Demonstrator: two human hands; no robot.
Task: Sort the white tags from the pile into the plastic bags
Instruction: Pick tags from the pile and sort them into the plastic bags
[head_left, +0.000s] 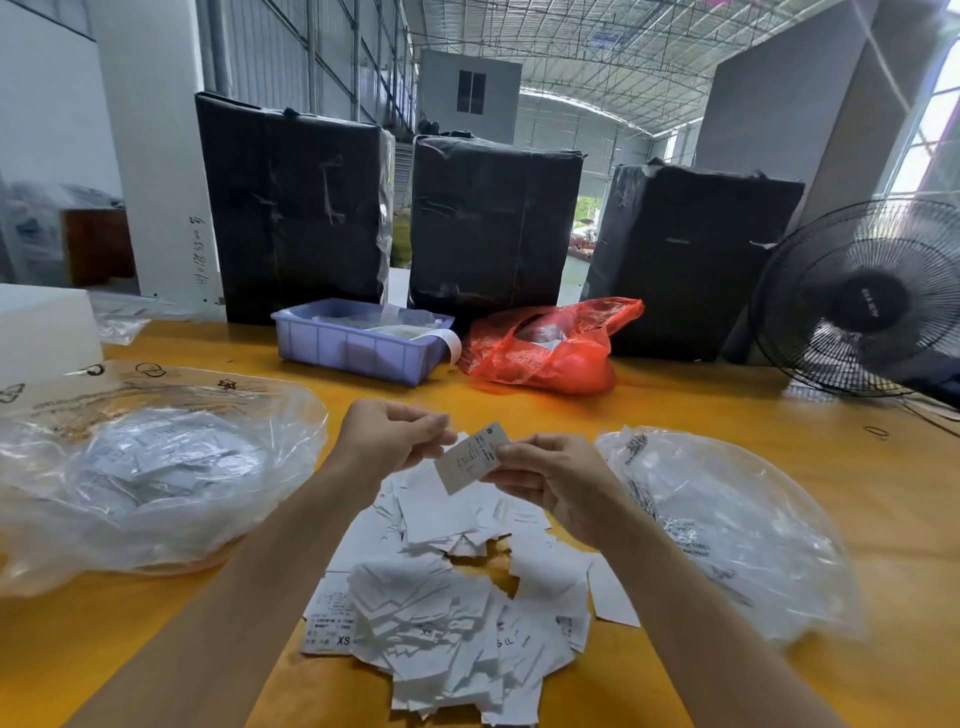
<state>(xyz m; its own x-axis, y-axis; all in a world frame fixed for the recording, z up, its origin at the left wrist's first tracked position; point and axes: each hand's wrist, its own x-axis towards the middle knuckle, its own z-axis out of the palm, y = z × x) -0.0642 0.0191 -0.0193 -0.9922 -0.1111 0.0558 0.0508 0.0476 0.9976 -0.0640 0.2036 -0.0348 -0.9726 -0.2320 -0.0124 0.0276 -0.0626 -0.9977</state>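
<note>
The right grip (540, 478) pinches a white tag (471, 458) by its right edge above the pile (447, 597); the left grip (395, 436) is curled beside its upper corner, contact unclear. It looks light, thin and bendy, best pinched at an edge; plastic bags (156, 467) flank both grips

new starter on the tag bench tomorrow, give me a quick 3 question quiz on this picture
1. True or false: the right hand pinches a single white tag above the pile of tags.
2. Multiple choice: what stands between the blue tray and the black fan?
A. a red plastic bag
B. a green bucket
C. a roll of tape
3. Fill the gap: a clear plastic bag lies on each side of the pile; the left bag already holds white ____.

Key: 1 true; 2 A; 3 tags
</note>
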